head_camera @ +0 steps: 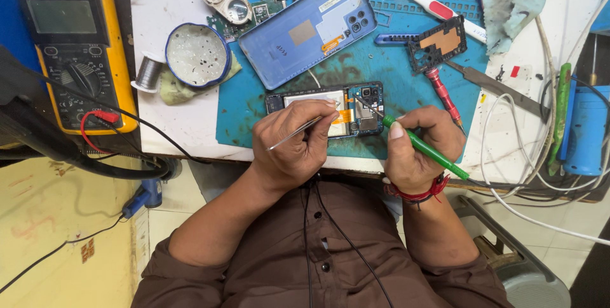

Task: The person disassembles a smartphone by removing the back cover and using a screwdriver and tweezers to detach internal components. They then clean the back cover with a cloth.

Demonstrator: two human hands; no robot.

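An opened phone (362, 101) lies on the blue work mat (394, 73) with its board and an orange flex strip exposed. My left hand (292, 146) grips metal tweezers (293, 134), resting on the phone's near edge. My right hand (422, 146) holds a green-handled soldering iron (429, 151), its tip touching the board near the camera end. The blue back cover (308, 28) lies behind the phone. A red thread band is on my right wrist.
A yellow multimeter (76, 47) with red and black leads stands at left. A round tin (197, 54), a solder spool (149, 73), a black frame part (437, 42), a red screwdriver (443, 95), a brush (419, 0), a cloth (518, 0) and white cables (508, 155) crowd the bench.
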